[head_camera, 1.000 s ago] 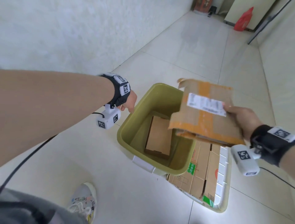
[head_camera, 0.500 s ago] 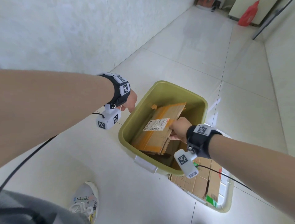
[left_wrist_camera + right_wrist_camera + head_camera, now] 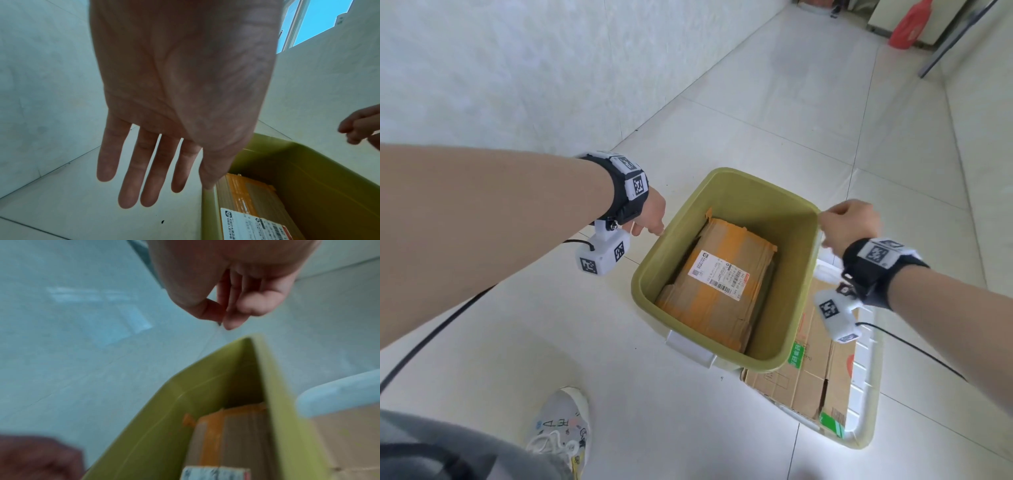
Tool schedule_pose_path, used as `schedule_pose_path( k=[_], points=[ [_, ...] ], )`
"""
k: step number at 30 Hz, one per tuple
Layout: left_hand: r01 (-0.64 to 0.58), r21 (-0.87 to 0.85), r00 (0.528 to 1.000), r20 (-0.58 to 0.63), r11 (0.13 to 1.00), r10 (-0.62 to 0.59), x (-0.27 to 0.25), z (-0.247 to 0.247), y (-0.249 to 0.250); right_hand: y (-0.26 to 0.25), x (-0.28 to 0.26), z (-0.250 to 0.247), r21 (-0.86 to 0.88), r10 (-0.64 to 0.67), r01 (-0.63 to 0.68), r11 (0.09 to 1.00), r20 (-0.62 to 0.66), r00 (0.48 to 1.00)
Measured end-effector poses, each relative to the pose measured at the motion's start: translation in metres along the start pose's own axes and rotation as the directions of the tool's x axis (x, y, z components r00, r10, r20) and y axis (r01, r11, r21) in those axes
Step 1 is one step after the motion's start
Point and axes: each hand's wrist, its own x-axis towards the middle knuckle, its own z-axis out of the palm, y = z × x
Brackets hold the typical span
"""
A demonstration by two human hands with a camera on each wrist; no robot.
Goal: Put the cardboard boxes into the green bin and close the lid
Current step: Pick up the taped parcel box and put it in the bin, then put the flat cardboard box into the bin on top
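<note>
Tiled floor [image 3: 774,113], white wall. Taped box [image 3: 717,287] inside green bin [image 3: 796,301]. Flattened cartons [image 3: 808,377] on lid [image 3: 868,401], 5 o'clock of bin, remain. Left hand [image 3: 650,216] flat, empty; right hand [image 3: 849,222] loosely curled, empty. Lid off.

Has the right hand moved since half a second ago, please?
Yes. The right hand has come up out of the green bin to its right rim, leaving the taped cardboard box lying inside.

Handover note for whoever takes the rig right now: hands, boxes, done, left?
Left hand: open, empty, beside the green bin.
Right hand: loosely curled, no grip on anything, above the bin's right rim.
Done: taped cardboard box lies inside the bin.
Left: flattened cardboard boxes sit on the lid, on the floor right of the bin. Load them, then close the lid.
</note>
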Motion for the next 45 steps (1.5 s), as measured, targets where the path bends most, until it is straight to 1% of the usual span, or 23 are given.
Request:
schedule_pose_path(
  k=[1, 2, 4, 6, 8, 9, 11, 12, 13, 14, 15, 17, 20, 23, 27, 30, 34, 36, 39, 41, 43, 45],
  points=[
    [0.005, -0.008, 1.000, 0.007, 1.000, -0.005, -0.001, 0.002, 0.000, 0.013, 0.009, -0.011, -0.026, 0.022, -0.023, 0.999, -0.026, 0.999],
    [0.008, -0.009, 1.000, 0.016, 1.000, -0.008, -0.002, 0.004, 0.000, 0.030, 0.016, -0.020, -0.073, 0.050, -0.052, 0.996, -0.025, 0.998],
    [0.012, 0.000, 1.000, 0.023, 1.000, -0.012, -0.003, 0.007, -0.001, 0.076, 0.028, -0.027, -0.235, 0.152, -0.133, 0.963, 0.064, 0.986],
    [-0.002, 0.016, 1.000, 0.025, 1.000, 0.002, -0.002, 0.008, -0.001, 0.131, 0.025, -0.027, -0.399, 0.281, -0.193, 0.896, 0.173, 0.944],
    [-0.019, 0.015, 0.999, 0.032, 1.000, 0.019, -0.001, 0.007, 0.000, 0.189, 0.007, -0.020, -0.510, 0.383, -0.199, 0.837, 0.285, 0.879],
    [-0.029, 0.019, 0.999, 0.039, 0.999, 0.028, 0.001, 0.006, 0.002, 0.213, -0.007, -0.016, -0.529, 0.435, -0.213, 0.822, 0.340, 0.833],
    [-0.061, 0.045, 0.997, 0.051, 0.997, 0.059, 0.003, 0.004, 0.005, 0.249, -0.039, -0.003, -0.503, 0.521, -0.277, 0.819, 0.447, 0.727],
    [-0.081, 0.064, 0.996, 0.053, 0.995, 0.078, 0.004, 0.003, 0.005, 0.258, -0.053, 0.004, -0.471, 0.556, -0.333, 0.817, 0.490, 0.672],
    [-0.101, 0.075, 0.994, 0.055, 0.992, 0.097, 0.007, 0.003, 0.004, 0.263, -0.064, 0.010, -0.430, 0.578, -0.391, 0.813, 0.519, 0.630],
    [-0.119, 0.074, 0.992, 0.059, 0.990, 0.115, 0.011, 0.003, 0.001, 0.268, -0.071, 0.017, -0.388, 0.584, -0.436, 0.812, 0.534, 0.611],
    [-0.131, 0.069, 0.990, 0.058, 0.989, 0.127, 0.015, 0.004, -0.001, 0.267, -0.076, 0.023, -0.346, 0.571, -0.456, 0.820, 0.546, 0.612],
    [-0.142, 0.059, 0.989, 0.044, 0.988, 0.140, 0.021, 0.004, -0.007, 0.258, -0.076, 0.031, -0.288, 0.543, -0.466, 0.837, 0.547, 0.637],
    [-0.157, 0.050, 0.987, 0.027, 0.986, 0.156, 0.027, 0.005, -0.009, 0.234, -0.066, 0.032, -0.254, 0.563, -0.511, 0.821, 0.508, 0.652],
    [-0.159, 0.034, 0.987, 0.021, 0.987, 0.158, 0.031, 0.005, -0.010, 0.217, -0.048, 0.028, -0.197, 0.559, -0.530, 0.825, 0.418, 0.716],
    [-0.149, 0.021, 0.989, 0.027, 0.989, 0.148, 0.031, 0.006, -0.011, 0.206, -0.031, 0.024, -0.040, 0.473, -0.492, 0.870, 0.351, 0.808],
    [-0.141, 0.043, 0.990, 0.029, 0.989, 0.140, 0.028, 0.006, -0.008, 0.191, -0.024, 0.012, 0.041, 0.404, -0.437, 0.898, 0.311, 0.860],
    [-0.115, 0.082, 0.993, 0.014, 0.990, 0.114, 0.020, 0.008, -0.001, 0.166, -0.010, -0.014, 0.123, 0.368, -0.393, 0.911, 0.183, 0.911],
    [-0.108, 0.078, 0.994, 0.009, 0.991, 0.107, 0.016, 0.008, 0.000, 0.155, -0.003, -0.031, 0.158, 0.356, -0.367, 0.917, 0.096, 0.930],
    [-0.096, 0.071, 0.995, -0.012, 0.993, 0.097, 0.012, 0.007, 0.002, 0.136, 0.008, -0.060, 0.275, 0.367, -0.354, 0.894, 0.004, 0.930],
    [-0.092, 0.074, 0.995, -0.029, 0.993, 0.095, 0.009, 0.005, 0.002, 0.117, 0.013, -0.077, 0.344, 0.353, -0.310, 0.886, -0.068, 0.933],
    [-0.089, 0.096, 0.994, -0.054, 0.991, 0.095, 0.004, 0.005, 0.004, 0.096, 0.013, -0.093, 0.403, 0.301, -0.231, 0.886, -0.121, 0.946],
    [-0.080, 0.103, 0.994, -0.068, 0.991, 0.087, 0.001, 0.005, 0.005, 0.076, 0.010, -0.101, 0.386, 0.232, -0.160, 0.909, -0.149, 0.961]
  ],
)
